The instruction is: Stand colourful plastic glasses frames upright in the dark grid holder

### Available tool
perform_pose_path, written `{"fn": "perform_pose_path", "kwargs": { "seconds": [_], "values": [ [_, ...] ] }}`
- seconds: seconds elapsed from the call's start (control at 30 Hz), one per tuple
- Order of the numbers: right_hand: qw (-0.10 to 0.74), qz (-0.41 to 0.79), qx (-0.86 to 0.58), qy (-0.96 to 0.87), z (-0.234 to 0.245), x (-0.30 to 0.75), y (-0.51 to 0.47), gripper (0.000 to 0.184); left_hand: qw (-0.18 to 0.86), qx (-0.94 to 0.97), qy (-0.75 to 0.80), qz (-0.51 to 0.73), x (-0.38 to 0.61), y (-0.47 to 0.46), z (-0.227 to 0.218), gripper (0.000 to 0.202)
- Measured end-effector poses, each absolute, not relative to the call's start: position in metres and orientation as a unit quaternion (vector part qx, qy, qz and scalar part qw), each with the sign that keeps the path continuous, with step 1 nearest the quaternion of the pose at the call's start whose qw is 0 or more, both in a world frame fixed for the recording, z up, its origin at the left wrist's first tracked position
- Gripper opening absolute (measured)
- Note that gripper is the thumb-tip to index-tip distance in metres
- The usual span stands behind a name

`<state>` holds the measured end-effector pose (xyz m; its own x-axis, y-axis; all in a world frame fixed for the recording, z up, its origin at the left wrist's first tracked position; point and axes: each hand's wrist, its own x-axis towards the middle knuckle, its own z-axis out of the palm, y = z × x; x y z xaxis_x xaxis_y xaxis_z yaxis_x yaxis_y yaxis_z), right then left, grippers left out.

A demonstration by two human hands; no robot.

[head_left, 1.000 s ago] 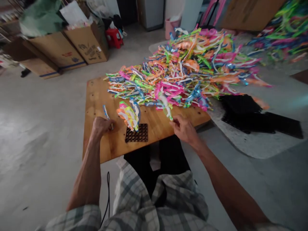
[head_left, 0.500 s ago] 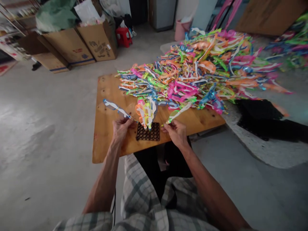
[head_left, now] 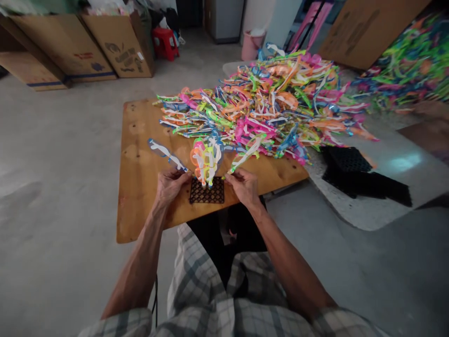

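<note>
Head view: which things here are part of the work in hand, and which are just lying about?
In hand:
left hand gripping a blue strip
right hand gripping a green strip
black grid with a bunch of strips standing in it
strip pile

Lying about:
cardboard boxes
red stool
black mats

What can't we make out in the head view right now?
- Head view: how the left hand grips the blue strip; the fingertips are curled under.
- Head view: which grid holes the upright bundle sits in; too small.
- Head view: the far end of the board; the strip pile covers it.
- Head view: the second pile is blurred and cut by the right edge.
</note>
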<state>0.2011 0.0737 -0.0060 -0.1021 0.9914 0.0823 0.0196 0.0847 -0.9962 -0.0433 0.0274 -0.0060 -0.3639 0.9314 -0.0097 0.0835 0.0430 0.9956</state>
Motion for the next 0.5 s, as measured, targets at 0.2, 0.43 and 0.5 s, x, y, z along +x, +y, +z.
{"fn": "perform_pose_path", "kwargs": {
  "seconds": [0.2,0.43,0.5],
  "values": [
    [0.480,0.467,-0.457,-0.586,-0.016,0.198,0.075,0.021,0.385,0.426,0.608,0.548,-0.042,0.027,-0.008,0.028],
    [0.484,0.439,-0.470,-0.593,-0.010,0.201,0.067,0.021,0.387,0.411,0.598,0.569,-0.036,0.020,0.006,0.024],
    [0.490,0.445,-0.471,-0.583,-0.004,0.203,0.056,0.024,0.386,0.401,0.591,0.584,-0.034,0.012,0.012,0.023]
  ]
}}
